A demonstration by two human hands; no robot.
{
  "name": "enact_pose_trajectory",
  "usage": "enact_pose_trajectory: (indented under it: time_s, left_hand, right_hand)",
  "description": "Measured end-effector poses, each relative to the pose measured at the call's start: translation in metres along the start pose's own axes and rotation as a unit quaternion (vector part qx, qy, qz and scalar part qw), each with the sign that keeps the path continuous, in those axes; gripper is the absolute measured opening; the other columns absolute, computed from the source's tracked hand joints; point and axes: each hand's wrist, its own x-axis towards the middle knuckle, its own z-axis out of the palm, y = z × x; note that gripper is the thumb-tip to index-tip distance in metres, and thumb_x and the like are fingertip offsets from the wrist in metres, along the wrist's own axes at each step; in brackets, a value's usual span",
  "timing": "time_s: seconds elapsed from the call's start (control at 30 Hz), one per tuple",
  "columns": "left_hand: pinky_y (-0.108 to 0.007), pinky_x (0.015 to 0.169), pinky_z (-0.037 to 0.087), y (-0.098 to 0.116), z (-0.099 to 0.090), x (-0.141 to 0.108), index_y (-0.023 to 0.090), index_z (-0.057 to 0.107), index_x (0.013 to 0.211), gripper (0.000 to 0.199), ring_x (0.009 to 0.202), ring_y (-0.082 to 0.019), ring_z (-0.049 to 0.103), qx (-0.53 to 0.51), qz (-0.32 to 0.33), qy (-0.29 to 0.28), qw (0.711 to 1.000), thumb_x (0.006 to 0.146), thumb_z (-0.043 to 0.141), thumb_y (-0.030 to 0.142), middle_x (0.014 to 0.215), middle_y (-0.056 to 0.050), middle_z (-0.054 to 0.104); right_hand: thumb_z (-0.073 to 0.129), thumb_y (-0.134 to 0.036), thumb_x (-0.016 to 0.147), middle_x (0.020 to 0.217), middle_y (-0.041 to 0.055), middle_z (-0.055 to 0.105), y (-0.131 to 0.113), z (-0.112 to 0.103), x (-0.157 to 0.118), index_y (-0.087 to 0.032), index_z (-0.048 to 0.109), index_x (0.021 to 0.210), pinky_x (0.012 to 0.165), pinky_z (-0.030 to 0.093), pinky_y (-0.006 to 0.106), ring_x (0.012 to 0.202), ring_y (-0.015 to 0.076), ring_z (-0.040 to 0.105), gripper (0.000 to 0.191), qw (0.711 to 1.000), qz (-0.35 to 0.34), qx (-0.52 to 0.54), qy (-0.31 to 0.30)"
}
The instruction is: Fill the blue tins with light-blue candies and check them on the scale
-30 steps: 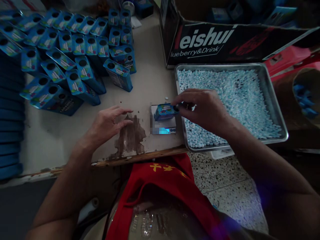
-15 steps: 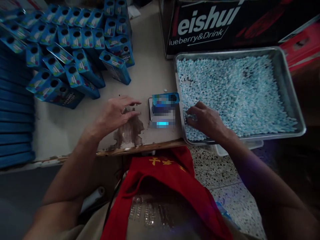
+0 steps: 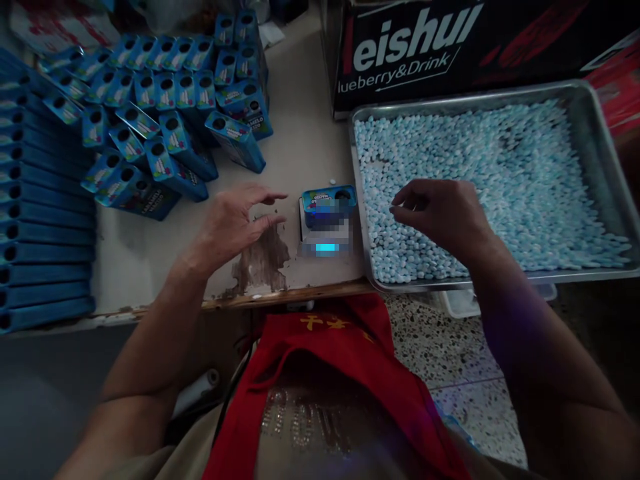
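Observation:
My left hand (image 3: 235,223) hovers above the table, thumb and fingers spread apart with nothing between them. To its right, a small blue box (image 3: 317,200) with a dark round opening sits on a flat scale-like device (image 3: 337,233) with a lit cyan display; this area is partly pixelated. Over the left half of a metal tray (image 3: 425,287), my right hand (image 3: 443,217) is raised with thumb and fingertips drawn together. Whatever those fingers may hold is hidden. Small pale-blue and white oval candies (image 3: 505,227) cover most of the tray.
Many blue boxes (image 3: 173,137) with round openings stand at the back left. A long row of similar boxes (image 3: 45,237) lines the left edge. Behind the tray is a black carton (image 3: 400,73). One loose candy (image 3: 333,181) lies near the scale.
My right hand has lifted from the candies at the tray's left side and moved right and slightly back. My left hand stays open in nearly the same place. The view has shifted a little.

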Motion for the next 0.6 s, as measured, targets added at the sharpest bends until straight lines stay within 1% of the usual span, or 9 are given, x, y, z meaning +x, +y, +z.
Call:
enact_pose_trajectory:
  time_s: [0.1, 0.23, 0.3, 0.33, 0.43, 0.47, 0.53, 0.6]
  left_hand:
    - [-0.045, 0.117, 0.065, 0.004, -0.001, 0.003, 0.031, 0.083, 0.138, 0.037, 0.128, -0.031, 0.080, -0.018, 0.002, 0.010, 1.000, 0.105, 0.082, 0.046, 0.136, -0.006, 0.084]
    - [-0.042, 0.117, 0.065, 0.006, 0.000, 0.003, 0.027, 0.082, 0.141, 0.042, 0.127, -0.029, 0.081, -0.070, 0.002, 0.015, 0.997, 0.106, 0.083, 0.050, 0.136, -0.007, 0.084]
    - [-0.043, 0.117, 0.066, 0.004, 0.002, 0.003, 0.027, 0.083, 0.139, 0.043, 0.126, -0.030, 0.081, -0.081, 0.006, 0.018, 0.997, 0.105, 0.083, 0.054, 0.134, -0.008, 0.085]
    - [-0.043, 0.116, 0.066, 0.002, 0.003, 0.003, 0.028, 0.084, 0.138, 0.043, 0.126, -0.030, 0.081, -0.083, 0.008, 0.021, 0.996, 0.104, 0.083, 0.055, 0.133, -0.008, 0.085]
    - [-0.044, 0.114, 0.067, -0.004, 0.006, 0.001, 0.029, 0.085, 0.135, 0.042, 0.126, -0.031, 0.082, -0.084, 0.014, 0.027, 0.996, 0.104, 0.084, 0.057, 0.132, -0.008, 0.085]
    - [-0.043, 0.113, 0.067, -0.006, 0.007, 0.000, 0.029, 0.085, 0.135, 0.041, 0.126, -0.031, 0.082, -0.082, 0.014, 0.027, 0.996, 0.104, 0.084, 0.056, 0.132, -0.008, 0.085]
    - [-0.042, 0.110, 0.068, -0.009, 0.008, -0.002, 0.030, 0.085, 0.134, 0.039, 0.124, -0.031, 0.083, -0.076, 0.013, 0.026, 0.997, 0.103, 0.084, 0.054, 0.130, -0.008, 0.085]
    - [-0.041, 0.107, 0.069, -0.010, 0.009, -0.002, 0.030, 0.085, 0.133, 0.037, 0.122, -0.030, 0.083, -0.072, 0.008, 0.023, 0.997, 0.104, 0.083, 0.052, 0.129, -0.008, 0.086]
  right_hand:
    - [0.078, -0.025, 0.080, 0.075, 0.0043, 0.074, -0.008, -0.003, 0.006, -0.026, 0.078, 0.080, 0.072, 0.049, 0.042, 0.069, 0.0232, 0.067, 0.001, 0.999, -0.002, -0.021, 0.025]
    - [0.079, -0.019, 0.083, 0.075, 0.0044, 0.076, -0.024, -0.008, 0.011, -0.027, 0.074, 0.081, 0.071, 0.053, 0.041, 0.070, 0.0244, 0.069, 0.010, 0.999, 0.001, 0.009, 0.047]
    - [0.077, -0.015, 0.084, 0.081, 0.0042, 0.080, -0.027, -0.008, 0.013, -0.027, 0.077, 0.084, 0.076, 0.057, 0.041, 0.076, 0.0262, 0.075, 0.012, 0.999, -0.010, -0.021, 0.024]
    - [0.075, -0.013, 0.084, 0.087, 0.0047, 0.082, -0.027, -0.008, 0.014, -0.026, 0.079, 0.087, 0.080, 0.059, 0.041, 0.082, 0.0275, 0.078, 0.014, 0.999, -0.017, -0.046, -0.002]
    - [0.068, -0.009, 0.088, 0.105, 0.0087, 0.087, -0.015, -0.003, 0.013, -0.024, 0.087, 0.096, 0.093, 0.062, 0.046, 0.098, 0.0319, 0.083, 0.026, 0.989, -0.029, -0.110, -0.093]
    - [0.067, -0.010, 0.091, 0.109, 0.0103, 0.087, -0.008, -0.001, 0.012, -0.024, 0.089, 0.097, 0.096, 0.063, 0.047, 0.101, 0.0333, 0.083, 0.027, 0.987, -0.026, -0.123, -0.104]
    - [0.067, -0.015, 0.097, 0.114, 0.0122, 0.088, 0.005, 0.005, 0.010, -0.024, 0.091, 0.101, 0.098, 0.063, 0.050, 0.103, 0.0354, 0.084, 0.026, 0.986, -0.014, -0.135, -0.098]
    - [0.070, -0.019, 0.098, 0.116, 0.0123, 0.088, 0.014, 0.012, 0.008, -0.025, 0.092, 0.107, 0.099, 0.064, 0.050, 0.102, 0.0356, 0.084, 0.025, 0.985, -0.002, -0.144, -0.093]
